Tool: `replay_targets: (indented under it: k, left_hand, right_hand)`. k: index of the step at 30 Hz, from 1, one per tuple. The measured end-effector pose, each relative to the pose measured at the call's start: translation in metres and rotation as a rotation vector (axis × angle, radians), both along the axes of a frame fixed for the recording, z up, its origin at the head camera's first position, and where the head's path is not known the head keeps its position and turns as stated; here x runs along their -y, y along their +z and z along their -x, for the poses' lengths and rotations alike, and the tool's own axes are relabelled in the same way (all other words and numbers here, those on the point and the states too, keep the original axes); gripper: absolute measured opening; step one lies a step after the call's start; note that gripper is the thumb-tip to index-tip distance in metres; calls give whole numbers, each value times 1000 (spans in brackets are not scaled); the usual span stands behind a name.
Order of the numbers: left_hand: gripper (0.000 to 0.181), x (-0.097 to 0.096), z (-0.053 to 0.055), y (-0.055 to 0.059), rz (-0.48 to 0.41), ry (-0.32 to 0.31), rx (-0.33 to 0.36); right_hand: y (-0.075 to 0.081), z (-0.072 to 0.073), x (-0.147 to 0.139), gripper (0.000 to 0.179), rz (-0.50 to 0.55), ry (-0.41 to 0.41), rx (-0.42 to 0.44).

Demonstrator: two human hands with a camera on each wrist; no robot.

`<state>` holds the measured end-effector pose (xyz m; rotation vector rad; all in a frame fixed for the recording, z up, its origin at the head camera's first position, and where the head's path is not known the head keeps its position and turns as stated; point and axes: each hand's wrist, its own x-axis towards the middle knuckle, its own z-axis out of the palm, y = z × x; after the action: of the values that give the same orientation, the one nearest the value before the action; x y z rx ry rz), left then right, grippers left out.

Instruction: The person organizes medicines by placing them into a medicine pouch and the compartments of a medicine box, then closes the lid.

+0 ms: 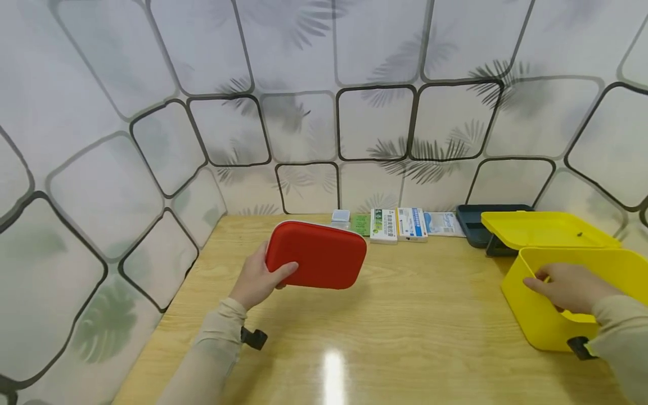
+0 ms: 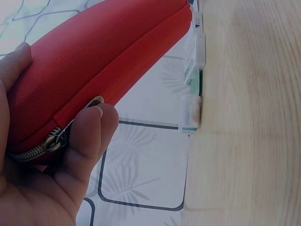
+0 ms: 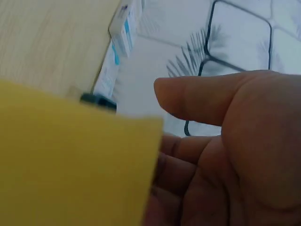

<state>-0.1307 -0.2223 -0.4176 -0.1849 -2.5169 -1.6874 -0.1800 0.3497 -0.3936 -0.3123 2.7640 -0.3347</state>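
My left hand (image 1: 255, 275) holds a red zippered case (image 1: 316, 254) above the table, thumb on its front face. The left wrist view shows the fingers curled under the case, at its metal zipper pull (image 2: 59, 139). At the right, my right hand (image 1: 572, 287) is at the opening of a yellow box (image 1: 531, 304) whose lid (image 1: 552, 230) is raised. In the right wrist view the thumb (image 3: 197, 98) stands apart from the yellow wall (image 3: 75, 160). Part of the other fingers is hidden behind that wall, and nothing shows held in them.
Along the back edge of the wooden table (image 1: 405, 326) stand a small white-and-blue box (image 1: 341, 215), a green packet (image 1: 360, 224), a white box (image 1: 383, 226), a blue-and-white box (image 1: 412, 224) and a flat packet (image 1: 444, 224). A dark tray (image 1: 471, 228) lies behind the yellow box.
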Motion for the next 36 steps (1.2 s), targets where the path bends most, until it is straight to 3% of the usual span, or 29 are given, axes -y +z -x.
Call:
replay_targets:
  k: [6,12,21,27,36]
  left_hand:
    - [55,4,-5,0,-1,17,7]
    - [56,6,-5,3,2,37,18]
    - [54,5,-3,9,-45,35,-38]
    - [52,-2,-4,10,-56,27,-66]
    - [50,-19,-2,15,-119,4,-61]
  right_hand:
    - [-3,-7,20,49,-23,90,-83]
    - [-5,-17,49,48,21,127,-32]
    - [3,-41,114,51,93,166,70]
    - [7,-49,163,60,78,200,153]
    - [8,-60,231,81,29,329,170]
